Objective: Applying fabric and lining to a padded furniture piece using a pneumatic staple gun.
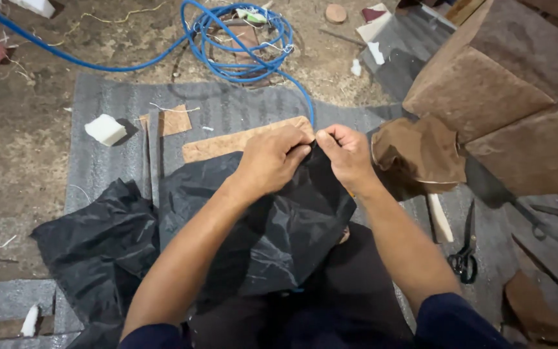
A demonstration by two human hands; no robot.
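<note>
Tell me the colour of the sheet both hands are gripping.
Black sheet, pinched by left hand and right hand; head view.

The black fabric sheet (279,220) looks thin, creased and faintly glossy; the brown upholstered block (485,71) appears matt, velvety cloth; the blue hose (240,39) smooth plastic.

One head-worn camera looks steeply down from close above, facing forward over the person's lap; forearms enter from the bottom edge, and the floor fills the upper frame.
</note>
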